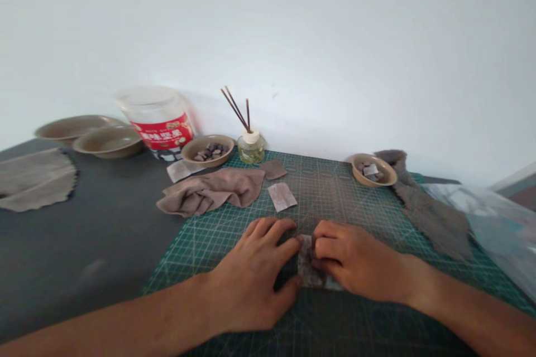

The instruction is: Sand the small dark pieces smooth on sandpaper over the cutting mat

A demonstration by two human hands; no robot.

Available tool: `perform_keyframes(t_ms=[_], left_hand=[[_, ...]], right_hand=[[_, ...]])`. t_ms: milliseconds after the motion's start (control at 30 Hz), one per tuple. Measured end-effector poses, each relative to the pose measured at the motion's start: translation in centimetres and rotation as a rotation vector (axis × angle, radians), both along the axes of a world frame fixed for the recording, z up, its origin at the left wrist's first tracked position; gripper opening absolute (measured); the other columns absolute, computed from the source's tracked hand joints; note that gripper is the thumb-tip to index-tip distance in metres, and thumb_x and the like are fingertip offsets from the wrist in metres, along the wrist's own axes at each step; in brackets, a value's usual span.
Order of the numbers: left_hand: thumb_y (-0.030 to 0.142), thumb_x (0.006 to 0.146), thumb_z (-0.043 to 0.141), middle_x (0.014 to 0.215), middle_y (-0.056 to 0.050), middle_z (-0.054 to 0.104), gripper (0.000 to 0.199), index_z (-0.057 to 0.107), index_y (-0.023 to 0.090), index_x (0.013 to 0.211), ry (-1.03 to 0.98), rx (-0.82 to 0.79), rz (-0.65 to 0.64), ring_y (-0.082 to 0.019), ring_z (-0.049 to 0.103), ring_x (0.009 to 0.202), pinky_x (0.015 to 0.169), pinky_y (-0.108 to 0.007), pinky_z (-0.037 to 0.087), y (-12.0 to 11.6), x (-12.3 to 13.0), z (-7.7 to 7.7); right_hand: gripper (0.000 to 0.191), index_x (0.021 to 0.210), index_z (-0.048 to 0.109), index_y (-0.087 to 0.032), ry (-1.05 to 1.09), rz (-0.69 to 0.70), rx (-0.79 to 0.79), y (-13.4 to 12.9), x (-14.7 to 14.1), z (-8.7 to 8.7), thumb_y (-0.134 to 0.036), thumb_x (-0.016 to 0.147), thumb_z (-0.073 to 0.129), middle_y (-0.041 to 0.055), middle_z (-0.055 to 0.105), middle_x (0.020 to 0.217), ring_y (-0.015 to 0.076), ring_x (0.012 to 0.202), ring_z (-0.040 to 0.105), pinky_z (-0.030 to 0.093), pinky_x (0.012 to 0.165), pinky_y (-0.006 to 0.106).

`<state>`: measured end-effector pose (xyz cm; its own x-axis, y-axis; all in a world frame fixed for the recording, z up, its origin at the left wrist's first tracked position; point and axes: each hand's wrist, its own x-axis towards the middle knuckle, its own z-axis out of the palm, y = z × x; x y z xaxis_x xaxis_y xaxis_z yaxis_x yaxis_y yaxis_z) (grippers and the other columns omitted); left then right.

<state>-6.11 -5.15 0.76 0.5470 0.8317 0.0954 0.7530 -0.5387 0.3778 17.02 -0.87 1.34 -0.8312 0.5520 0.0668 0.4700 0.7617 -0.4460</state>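
Note:
A small mottled grey-white square piece point(307, 270), perhaps cloth or paper, lies on the green cutting mat point(234, 228). My left hand point(259, 273) is spread at its left side, with thumb and index fingertips apart and touching the edge. Over the piece's right part, my right hand point(355, 256) is closed, fingers bunched with the tips down on the surface. Whatever may be pinched there is hidden. Beyond the hands lie a pale square piece point(282, 197) and a darker brownish one point(273, 169).
A crumpled brown cloth point(213, 192) lies left of the squares. Behind it stand a bowl of small grey chunks point(208, 150), a reed diffuser point(251, 148) and a plastic tub point(157, 122). Rightward are another small bowl point(374, 170), a grey-brown cloth point(435, 223) and clear plastic point(502, 228).

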Motion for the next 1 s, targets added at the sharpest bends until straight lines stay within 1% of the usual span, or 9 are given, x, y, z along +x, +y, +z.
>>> perform_keyframes(t_ms=[167, 300, 467, 567, 633, 733, 800, 900, 1000], left_hand=[[0.032, 0.080, 0.063, 0.136, -0.005, 0.050, 0.041, 0.059, 0.026, 0.120, 0.006, -0.014, -0.013, -0.033, 0.041, 0.126, 0.109, -0.056, 0.036, -0.3, 0.0, 0.1], [0.032, 0.080, 0.064, 0.135, -0.005, 0.050, 0.042, 0.058, 0.027, 0.121, 0.007, -0.001, -0.012, -0.032, 0.041, 0.124, 0.108, -0.056, 0.036, -0.3, 0.0, 0.1], [0.032, 0.080, 0.064, 0.135, -0.005, 0.051, 0.041, 0.057, 0.026, 0.120, -0.012, 0.003, -0.010, -0.032, 0.040, 0.126, 0.111, -0.055, 0.035, -0.3, 0.0, 0.0], [0.032, 0.081, 0.064, 0.135, -0.004, 0.051, 0.041, 0.057, 0.027, 0.121, -0.003, 0.000, -0.007, -0.032, 0.041, 0.127, 0.110, -0.056, 0.035, -0.3, -0.1, -0.1], [0.033, 0.081, 0.064, 0.136, -0.004, 0.051, 0.043, 0.056, 0.027, 0.123, 0.006, 0.000, 0.000, -0.032, 0.041, 0.127, 0.110, -0.057, 0.035, -0.4, -0.1, 0.0], [0.034, 0.081, 0.064, 0.138, -0.004, 0.050, 0.046, 0.055, 0.027, 0.126, 0.008, -0.003, 0.001, -0.032, 0.040, 0.128, 0.111, -0.057, 0.035, -0.4, -0.1, 0.1], [0.034, 0.081, 0.064, 0.138, -0.005, 0.050, 0.046, 0.056, 0.027, 0.126, 0.015, -0.014, -0.001, -0.032, 0.040, 0.129, 0.111, -0.057, 0.035, -0.4, -0.1, 0.1], [0.034, 0.081, 0.064, 0.138, -0.005, 0.051, 0.047, 0.056, 0.027, 0.126, 0.023, -0.014, 0.000, -0.033, 0.041, 0.128, 0.110, -0.057, 0.036, -0.4, -0.1, 0.0], [0.034, 0.082, 0.064, 0.138, -0.005, 0.050, 0.047, 0.055, 0.028, 0.127, 0.019, 0.001, -0.001, -0.032, 0.041, 0.128, 0.110, -0.058, 0.036, -0.4, -0.1, 0.0]], right_hand=[[0.012, 0.081, 0.059, -0.018, 0.040, 0.121, -0.057, -0.7, 0.3, -0.4, -0.017, 0.093, 0.063, -0.0008, 0.060, 0.094, 0.0115, 0.084, 0.057, 0.043, 0.074, 0.023], [0.013, 0.080, 0.059, -0.018, 0.051, -0.046, 0.017, -0.7, 0.4, -0.7, -0.014, 0.093, 0.062, 0.0001, 0.058, 0.093, 0.0123, 0.082, 0.056, 0.043, 0.074, 0.025], [0.012, 0.081, 0.060, -0.019, 0.059, 0.055, 0.028, -0.6, 0.1, -1.1, -0.015, 0.093, 0.061, -0.0001, 0.060, 0.093, 0.0124, 0.081, 0.057, 0.043, 0.072, 0.024], [0.012, 0.082, 0.060, -0.018, 0.060, -0.040, 0.069, 0.1, 0.4, -0.8, -0.013, 0.092, 0.061, 0.0013, 0.060, 0.094, 0.0139, 0.084, 0.057, 0.044, 0.075, 0.026], [0.013, 0.079, 0.059, -0.018, 0.056, -0.074, -0.008, 0.4, 0.8, -0.4, -0.013, 0.091, 0.062, 0.0003, 0.059, 0.093, 0.0124, 0.082, 0.057, 0.043, 0.074, 0.025], [0.015, 0.078, 0.058, -0.018, 0.056, 0.055, -0.145, 0.2, 1.2, -0.4, -0.015, 0.090, 0.066, -0.0020, 0.060, 0.093, 0.0096, 0.081, 0.058, 0.042, 0.071, 0.021], [0.013, 0.080, 0.059, -0.018, 0.083, 0.113, -0.136, 0.0, 1.0, -0.8, -0.016, 0.091, 0.066, -0.0020, 0.060, 0.095, 0.0097, 0.082, 0.058, 0.042, 0.071, 0.021], [0.013, 0.080, 0.059, -0.018, 0.095, 0.005, -0.005, 0.7, 0.8, -1.0, -0.014, 0.092, 0.062, -0.0001, 0.059, 0.094, 0.0114, 0.082, 0.057, 0.042, 0.073, 0.024], [0.015, 0.078, 0.058, -0.017, 0.059, -0.028, -0.026, 1.4, 1.2, -0.4, -0.012, 0.091, 0.063, -0.0008, 0.059, 0.093, 0.0106, 0.080, 0.056, 0.042, 0.072, 0.023]])
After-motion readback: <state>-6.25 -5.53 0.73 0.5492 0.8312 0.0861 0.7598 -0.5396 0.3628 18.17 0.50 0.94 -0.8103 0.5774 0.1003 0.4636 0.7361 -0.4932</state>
